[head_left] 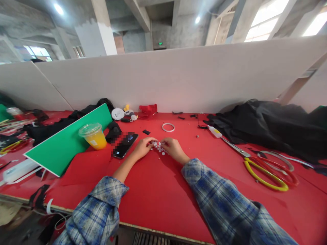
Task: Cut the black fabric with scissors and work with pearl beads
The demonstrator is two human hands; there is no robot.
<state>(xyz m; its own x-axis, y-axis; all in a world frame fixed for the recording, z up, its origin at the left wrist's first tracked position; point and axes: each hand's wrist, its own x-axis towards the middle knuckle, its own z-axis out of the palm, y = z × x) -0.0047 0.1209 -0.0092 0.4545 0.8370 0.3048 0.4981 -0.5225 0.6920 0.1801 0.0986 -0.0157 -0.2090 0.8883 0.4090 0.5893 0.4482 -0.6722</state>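
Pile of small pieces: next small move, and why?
I'd probably have the right hand nudge the pale disc into the pile: the disc sits at the pile's near edge, and that hand is already at the pile's right side, with the left hand at the other.

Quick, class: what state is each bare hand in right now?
Left hand: fingers curled at the small, whitish, shiny pieces; grip cannot be told.
Right hand: fingers bent at the same pieces; grip cannot be told.
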